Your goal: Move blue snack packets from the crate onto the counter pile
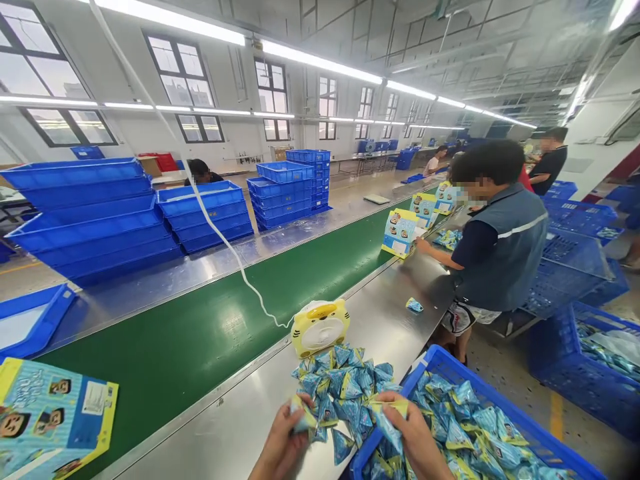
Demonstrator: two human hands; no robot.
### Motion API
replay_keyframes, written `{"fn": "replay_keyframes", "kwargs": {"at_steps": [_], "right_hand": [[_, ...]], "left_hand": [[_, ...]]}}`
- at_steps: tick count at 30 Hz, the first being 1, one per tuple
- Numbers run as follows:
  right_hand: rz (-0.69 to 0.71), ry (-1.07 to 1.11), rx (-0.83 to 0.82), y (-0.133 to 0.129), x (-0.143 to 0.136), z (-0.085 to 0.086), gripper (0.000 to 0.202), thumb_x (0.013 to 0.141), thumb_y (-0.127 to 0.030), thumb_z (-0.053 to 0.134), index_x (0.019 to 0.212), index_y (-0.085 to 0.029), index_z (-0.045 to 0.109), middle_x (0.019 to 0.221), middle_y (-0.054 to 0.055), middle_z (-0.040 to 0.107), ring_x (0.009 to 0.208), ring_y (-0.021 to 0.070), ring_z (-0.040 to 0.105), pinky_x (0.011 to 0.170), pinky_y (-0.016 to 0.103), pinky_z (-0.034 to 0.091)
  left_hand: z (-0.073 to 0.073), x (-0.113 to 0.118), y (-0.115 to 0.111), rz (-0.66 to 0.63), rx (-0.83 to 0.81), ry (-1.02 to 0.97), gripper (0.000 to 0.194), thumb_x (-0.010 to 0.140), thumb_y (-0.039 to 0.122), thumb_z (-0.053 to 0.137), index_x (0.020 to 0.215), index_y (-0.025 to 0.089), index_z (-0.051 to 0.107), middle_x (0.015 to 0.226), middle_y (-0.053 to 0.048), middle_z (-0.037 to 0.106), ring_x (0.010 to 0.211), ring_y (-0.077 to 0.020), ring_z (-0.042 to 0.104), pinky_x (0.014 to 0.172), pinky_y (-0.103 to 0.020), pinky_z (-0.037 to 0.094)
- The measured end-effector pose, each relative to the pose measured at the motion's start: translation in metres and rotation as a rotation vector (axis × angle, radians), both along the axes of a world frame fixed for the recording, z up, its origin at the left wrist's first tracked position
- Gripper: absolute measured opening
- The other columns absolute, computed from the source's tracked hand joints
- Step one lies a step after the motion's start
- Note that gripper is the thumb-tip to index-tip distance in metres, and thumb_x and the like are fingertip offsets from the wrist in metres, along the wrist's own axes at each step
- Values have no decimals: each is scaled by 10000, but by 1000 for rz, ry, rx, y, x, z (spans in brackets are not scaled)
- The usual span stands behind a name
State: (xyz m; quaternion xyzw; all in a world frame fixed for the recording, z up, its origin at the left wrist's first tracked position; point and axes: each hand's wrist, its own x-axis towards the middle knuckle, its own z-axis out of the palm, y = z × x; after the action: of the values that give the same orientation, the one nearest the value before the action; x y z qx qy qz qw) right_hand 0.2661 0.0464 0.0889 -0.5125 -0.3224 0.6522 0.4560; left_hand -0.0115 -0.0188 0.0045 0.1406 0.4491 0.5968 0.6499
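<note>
My left hand (283,443) grips a small blue triangular packet (303,415) at the near edge of a heap of the same packets (345,387) on the steel bench. Close beside it, my right hand (413,437) holds another blue packet (387,427) over the rim of a blue crate (435,360) full of packets. A yellow tiger-shaped device (320,325) with a white cord (220,237) stands just behind the heap.
A green conveyor belt (200,333) runs left of the bench, with a printed card box (50,417) at its near end. Stacked blue trays (95,220) line the far side. A person in a grey vest (500,247) works ahead on the right among blue crates (580,360).
</note>
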Motion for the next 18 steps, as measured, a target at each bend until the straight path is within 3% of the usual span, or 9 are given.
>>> {"fn": "replay_keyframes", "kwargs": {"at_steps": [2,5,8,11,14,16,18], "right_hand": [[-39,5,-39,5,2,-5,467,666,-607,888,935,-241,779,783,3,784,782,204,677,786,368,546],[-24,-106,-57,13,6,-21,525,622,-670,882,909,-242,787,822,12,780,787,211,646,788,380,551],[75,-324,22,23,5,-46,540,738,-752,720,934,-252,777,938,26,794,842,222,653,822,389,547],[263,-553,134,37,-2,-72,509,781,-721,669,850,-223,752,738,-1,691,744,203,591,772,393,494],[343,-684,186,55,-13,-92,479,798,-693,646,780,-220,721,618,-26,612,672,204,559,745,414,446],[354,-771,224,68,-19,-99,460,842,-676,601,835,-234,728,677,-8,689,713,227,627,788,430,475],[334,-840,260,79,-20,-101,483,873,-681,559,976,-247,744,800,24,789,801,254,719,843,439,534]], "left_hand": [[0,-7,2,27,-26,-14,546,709,484,940,1135,207,740,1013,-21,715,737,-84,634,585,-188,475],[-8,-11,4,-70,-90,100,583,659,465,969,1115,180,744,968,-17,708,722,-88,615,550,-193,414],[-28,-3,5,-86,-128,152,609,680,503,934,1167,199,728,979,-15,718,725,-93,632,567,-201,408],[-54,11,12,-226,-145,267,573,691,426,899,1180,186,722,1026,-48,756,681,-95,638,525,-210,362],[-70,23,30,-212,-227,274,517,706,381,842,1162,183,701,1078,-75,765,655,-91,634,525,-212,378],[-72,28,45,-158,-227,221,582,696,365,840,1226,198,669,1225,-109,745,761,-120,693,591,-222,469],[-68,30,60,-142,-186,152,770,691,375,851,1403,248,584,1519,-155,619,928,-162,738,694,-256,561]]}}
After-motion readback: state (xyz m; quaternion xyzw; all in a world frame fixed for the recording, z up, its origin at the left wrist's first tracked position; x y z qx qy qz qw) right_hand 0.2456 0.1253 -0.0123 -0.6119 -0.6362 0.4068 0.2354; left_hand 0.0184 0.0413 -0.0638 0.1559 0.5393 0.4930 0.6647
